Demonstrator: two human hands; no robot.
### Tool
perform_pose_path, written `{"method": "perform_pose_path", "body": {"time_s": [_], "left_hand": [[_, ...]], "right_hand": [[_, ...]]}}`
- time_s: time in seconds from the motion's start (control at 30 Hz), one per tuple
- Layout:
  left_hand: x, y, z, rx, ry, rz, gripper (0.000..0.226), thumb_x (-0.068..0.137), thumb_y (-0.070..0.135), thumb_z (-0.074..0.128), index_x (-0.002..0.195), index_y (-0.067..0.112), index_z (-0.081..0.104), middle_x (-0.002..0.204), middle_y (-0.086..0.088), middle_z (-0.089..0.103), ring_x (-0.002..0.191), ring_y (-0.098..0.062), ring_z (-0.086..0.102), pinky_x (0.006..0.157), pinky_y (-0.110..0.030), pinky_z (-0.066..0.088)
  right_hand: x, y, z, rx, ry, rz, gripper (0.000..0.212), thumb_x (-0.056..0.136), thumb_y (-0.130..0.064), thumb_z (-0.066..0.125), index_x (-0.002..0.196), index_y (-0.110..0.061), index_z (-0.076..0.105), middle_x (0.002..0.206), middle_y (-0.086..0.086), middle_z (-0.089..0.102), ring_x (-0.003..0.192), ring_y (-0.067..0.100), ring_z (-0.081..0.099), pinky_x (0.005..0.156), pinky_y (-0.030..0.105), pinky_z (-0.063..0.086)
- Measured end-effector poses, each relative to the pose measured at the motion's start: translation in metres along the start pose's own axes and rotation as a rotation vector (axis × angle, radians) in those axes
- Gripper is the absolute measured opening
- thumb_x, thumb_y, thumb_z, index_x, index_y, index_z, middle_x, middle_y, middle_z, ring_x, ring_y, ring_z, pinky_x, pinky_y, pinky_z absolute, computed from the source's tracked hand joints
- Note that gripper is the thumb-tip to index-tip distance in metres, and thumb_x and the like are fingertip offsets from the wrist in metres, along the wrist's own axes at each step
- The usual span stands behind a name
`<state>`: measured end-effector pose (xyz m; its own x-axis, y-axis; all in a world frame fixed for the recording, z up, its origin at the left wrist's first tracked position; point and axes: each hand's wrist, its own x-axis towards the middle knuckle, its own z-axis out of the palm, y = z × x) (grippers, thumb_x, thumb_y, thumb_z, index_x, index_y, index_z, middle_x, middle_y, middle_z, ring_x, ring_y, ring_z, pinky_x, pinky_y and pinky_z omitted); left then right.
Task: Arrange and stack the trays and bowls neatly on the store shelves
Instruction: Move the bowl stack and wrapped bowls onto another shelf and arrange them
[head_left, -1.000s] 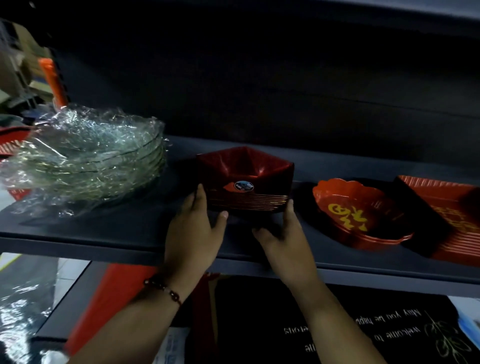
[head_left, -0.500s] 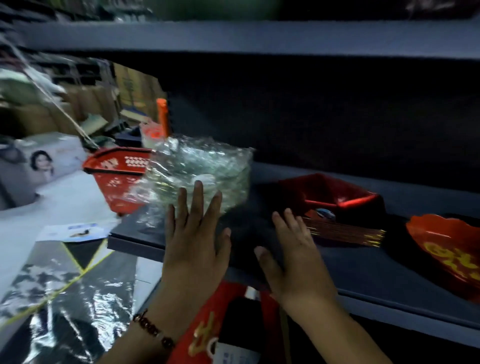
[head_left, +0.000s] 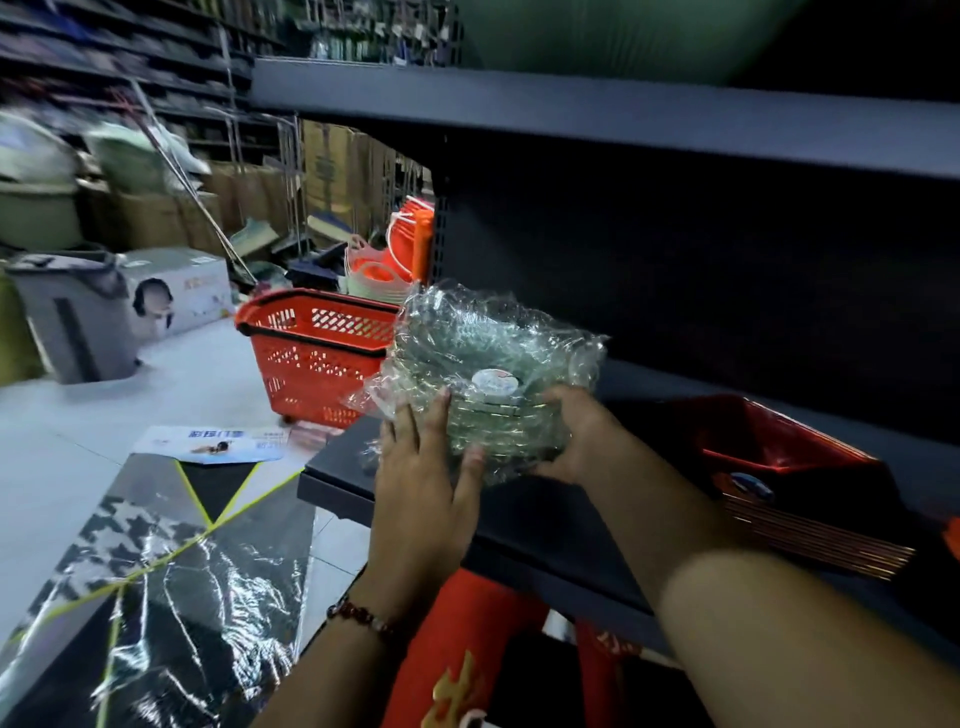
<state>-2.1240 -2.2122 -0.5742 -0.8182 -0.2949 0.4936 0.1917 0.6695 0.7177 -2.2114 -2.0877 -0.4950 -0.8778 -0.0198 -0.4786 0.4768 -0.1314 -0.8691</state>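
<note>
A stack of clear bowls wrapped in crinkled plastic film (head_left: 493, 364) sits at the left end of the dark shelf (head_left: 545, 525). My left hand (head_left: 423, 467) presses its fingers against the stack's left front. On the stack's right front my right hand (head_left: 574, 434) curls around the film. A stack of red square trays with gold-lined edges (head_left: 789, 473) rests on the same shelf, to the right of my right forearm.
A red shopping basket (head_left: 317, 353) stands on the floor left of the shelf end. Film-wrapped black patterned sheets (head_left: 150, 587) lie on the floor at lower left. Red items (head_left: 467, 649) sit under the shelf. Boxes and bins crowd the far left.
Both hands left the red square trays and moved left to the wrapped bowl stack, now holding it on both sides. The view swung left.
</note>
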Motion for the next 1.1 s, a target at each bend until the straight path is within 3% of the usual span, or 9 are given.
{"method": "perform_pose_path", "body": {"time_s": [0.1,0.2,0.3,0.43,0.57,0.7,0.83,1.0,1.1], "left_hand": [[-0.002,0.006,-0.012,-0.091,0.133,0.015,0.035,0.096,0.040,0.050,0.130,0.036,0.052,0.162,-0.001,-0.005,0.134,0.002,0.026,0.108,-0.030,0.029],[0.000,0.007,-0.028,-0.301,0.350,-0.140,0.020,0.092,0.040,0.054,0.107,0.027,0.055,0.148,-0.006,0.033,0.127,-0.007,0.039,0.104,-0.031,0.035],[0.005,0.006,-0.046,-0.634,0.427,-0.415,0.044,0.082,0.053,0.058,0.115,0.028,0.043,0.116,-0.001,0.055,0.112,-0.023,0.053,0.098,-0.044,0.042],[-0.009,0.015,-0.064,-0.841,0.039,-0.689,0.092,0.052,0.086,0.063,0.132,0.054,0.031,0.139,0.004,0.048,0.122,-0.036,0.051,0.094,-0.063,0.043],[-0.033,0.044,-0.077,-1.004,-0.299,-0.721,0.064,0.078,0.062,0.063,0.131,0.030,0.049,0.122,-0.006,0.066,0.096,-0.032,0.069,0.068,-0.049,0.056],[-0.060,0.071,-0.092,-0.965,-0.379,-0.661,0.044,0.085,0.052,0.059,0.120,0.027,0.060,0.113,-0.009,0.070,0.083,-0.030,0.071,0.060,-0.043,0.056],[-0.088,0.104,-0.112,-0.958,-0.477,-0.647,0.034,0.084,0.051,0.059,0.106,0.027,0.067,0.100,-0.010,0.074,0.079,-0.029,0.073,0.063,-0.045,0.055],[-0.119,0.151,-0.132,-0.939,-0.634,-0.711,0.053,0.079,0.056,0.062,0.117,0.019,0.063,0.108,-0.016,0.071,0.096,-0.038,0.068,0.078,-0.055,0.054],[-0.137,0.189,-0.142,-0.898,-0.687,-0.719,0.055,0.081,0.059,0.058,0.115,0.016,0.066,0.105,-0.014,0.072,0.097,-0.036,0.068,0.077,-0.051,0.055]], "right_hand": [[-0.001,0.003,-0.001,-0.024,0.084,-0.005,0.013,0.088,-0.013,0.050,0.097,-0.006,0.057,0.098,0.014,0.065,0.091,0.031,0.064,0.083,0.051,0.053],[-0.014,0.010,-0.008,-0.007,0.074,0.014,0.009,0.088,-0.006,0.048,0.094,-0.004,0.055,0.095,0.016,0.063,0.092,0.032,0.063,0.087,0.053,0.051],[-0.033,0.015,-0.021,-0.006,0.070,0.042,0.010,0.089,-0.007,0.051,0.096,-0.003,0.057,0.098,0.017,0.065,0.093,0.034,0.064,0.082,0.055,0.052],[-0.065,0.024,-0.042,-0.047,0.020,0.084,0.012,0.091,-0.012,0.051,0.089,-0.004,0.059,0.087,0.015,0.069,0.080,0.031,0.068,0.073,0.056,0.054],[-0.111,0.028,-0.062,-0.091,0.017,0.152,0.029,0.094,-0.017,0.047,0.068,-0.007,0.055,0.053,0.010,0.061,0.043,0.024,0.062,0.045,0.051,0.053],[-0.166,0.029,-0.085,-0.044,0.091,0.172,0.022,0.093,-0.018,0.048,0.076,-0.008,0.057,0.070,0.011,0.065,0.069,0.030,0.067,0.064,0.059,0.054],[-0.230,0.032,-0.111,-0.024,0.102,0.184,0.010,0.085,-0.004,0.047,0.075,-0.005,0.046,0.068,0.012,0.058,0.071,0.029,0.060,0.086,0.055,0.051],[-0.301,0.026,-0.144,-0.023,0.120,0.176,0.008,0.082,-0.007,0.049,0.090,-0.009,0.050,0.096,0.011,0.064,0.088,0.035,0.063,0.070,0.054,0.051],[-0.348,0.020,-0.166,-0.012,0.131,0.134,0.007,0.086,-0.007,0.049,0.079,-0.006,0.051,0.078,0.016,0.066,0.086,0.036,0.064,0.070,0.066,0.045]]}}
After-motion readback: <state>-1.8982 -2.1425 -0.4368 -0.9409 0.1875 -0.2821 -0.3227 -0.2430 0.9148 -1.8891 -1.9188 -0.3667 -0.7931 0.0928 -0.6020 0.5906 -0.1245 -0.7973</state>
